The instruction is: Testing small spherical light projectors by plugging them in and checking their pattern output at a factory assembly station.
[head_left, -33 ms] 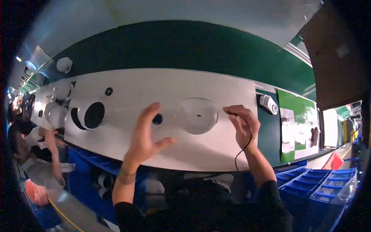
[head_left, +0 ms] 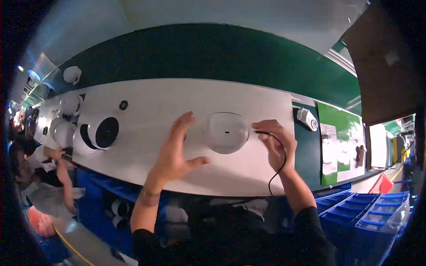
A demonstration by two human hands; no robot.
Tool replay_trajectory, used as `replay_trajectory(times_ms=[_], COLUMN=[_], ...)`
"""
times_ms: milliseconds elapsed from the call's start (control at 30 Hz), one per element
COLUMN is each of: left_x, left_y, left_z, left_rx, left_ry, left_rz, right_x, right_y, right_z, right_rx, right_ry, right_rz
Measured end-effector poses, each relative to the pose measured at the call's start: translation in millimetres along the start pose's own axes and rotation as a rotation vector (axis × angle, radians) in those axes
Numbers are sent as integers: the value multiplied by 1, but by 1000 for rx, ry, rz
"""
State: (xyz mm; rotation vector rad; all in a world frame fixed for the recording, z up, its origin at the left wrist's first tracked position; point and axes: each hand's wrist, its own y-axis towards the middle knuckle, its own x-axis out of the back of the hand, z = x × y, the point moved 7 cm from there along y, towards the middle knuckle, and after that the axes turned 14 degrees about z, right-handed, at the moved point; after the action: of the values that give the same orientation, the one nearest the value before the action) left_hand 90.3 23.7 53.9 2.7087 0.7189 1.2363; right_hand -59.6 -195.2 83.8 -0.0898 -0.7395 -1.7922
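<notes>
A white rounded device (head_left: 228, 144) with a small dark slot in its upper face rests on the white work surface in front of me. To its left, my left hand (head_left: 174, 156) is open, thumb and fingers spread toward the device but apart from it. My right hand (head_left: 279, 144) is on the device's right side, its bent fingers holding a thin black cable (head_left: 284, 160). The cable's end points toward the device without touching it, and its length curves down past my wrist to the near edge.
Farther left are a white housing with a round black face (head_left: 108, 132) and a small black disc (head_left: 124, 105). A white device (head_left: 307, 119) and a green printed sheet (head_left: 329, 146) lie at the right. Blue bins (head_left: 355, 208) line the near right. Another person's arm (head_left: 64, 177) reaches in at far left.
My left hand has moved right, closer to the white device, and now covers most of a small dark disc. The cable's end shows more clearly at my right fingertips.
</notes>
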Motion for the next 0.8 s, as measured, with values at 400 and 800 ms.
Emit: replay_trajectory(times_ms=[400, 800], left_x=[-50, -53], left_y=[43, 45], left_z=[-4, -4], left_rx=[7, -24], left_ry=[-168, -190], left_rz=[86, 51], right_x=[-33, -48], right_y=[37, 48], right_z=[37, 61], right_rx=[122, 34], right_ry=[-387, -782], right_rz=[188, 290])
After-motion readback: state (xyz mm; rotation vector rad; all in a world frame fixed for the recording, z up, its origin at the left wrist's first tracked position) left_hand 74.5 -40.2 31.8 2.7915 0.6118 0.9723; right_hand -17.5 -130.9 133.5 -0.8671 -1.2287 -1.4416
